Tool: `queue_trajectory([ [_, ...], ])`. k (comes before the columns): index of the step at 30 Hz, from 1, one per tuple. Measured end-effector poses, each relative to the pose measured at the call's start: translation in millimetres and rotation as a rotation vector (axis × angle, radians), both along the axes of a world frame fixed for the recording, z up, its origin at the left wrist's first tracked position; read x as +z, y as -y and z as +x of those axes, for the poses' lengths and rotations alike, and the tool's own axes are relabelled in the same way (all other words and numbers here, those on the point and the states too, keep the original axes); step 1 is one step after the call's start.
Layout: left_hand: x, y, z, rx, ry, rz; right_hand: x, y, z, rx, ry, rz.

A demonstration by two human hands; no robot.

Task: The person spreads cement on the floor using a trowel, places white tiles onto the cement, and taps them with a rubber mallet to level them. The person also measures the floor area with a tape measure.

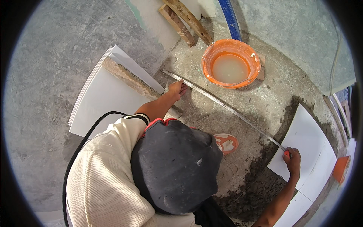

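Observation:
A steel tape measure (227,107) is stretched out diagonally above the rough concrete floor. My left hand (176,90) pinches its blade close to the far left end, which reaches the foot of the wall. At the other end my right hand (292,162) is closed around the small orange case, most of which the fingers hide. That hand rests over a white tile (308,142) at the right. Dark wet mortar (261,195) lies around the tile's edges. Below my head, a dark cap, an orange and white shoe (227,143) shows on the floor.
An orange bucket (207,68) of cloudy water stands at the far wall beside a blue bar (230,19) and wooden pieces (187,20). White tiles (90,102) lean stacked at the left under a mortar-crusted board (130,77). A black cable (77,151) runs by my left shoulder.

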State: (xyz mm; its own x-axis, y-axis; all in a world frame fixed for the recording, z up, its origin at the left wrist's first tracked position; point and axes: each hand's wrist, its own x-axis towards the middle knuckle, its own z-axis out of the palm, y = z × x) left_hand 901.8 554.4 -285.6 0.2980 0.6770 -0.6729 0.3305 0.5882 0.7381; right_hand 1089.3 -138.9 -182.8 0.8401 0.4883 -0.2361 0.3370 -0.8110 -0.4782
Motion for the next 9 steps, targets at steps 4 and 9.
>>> queue_trajectory([
  [4, -2.0, 2.1, 2.1, 0.003, 0.019, -0.013, 4.8, 0.0, 1.3, 0.015, 0.002, -0.021],
  [9, -10.0, -5.7, 1.1, -0.006, 0.007, -0.013, 7.1, -3.9, -0.2, -0.003, -0.018, -0.048],
])
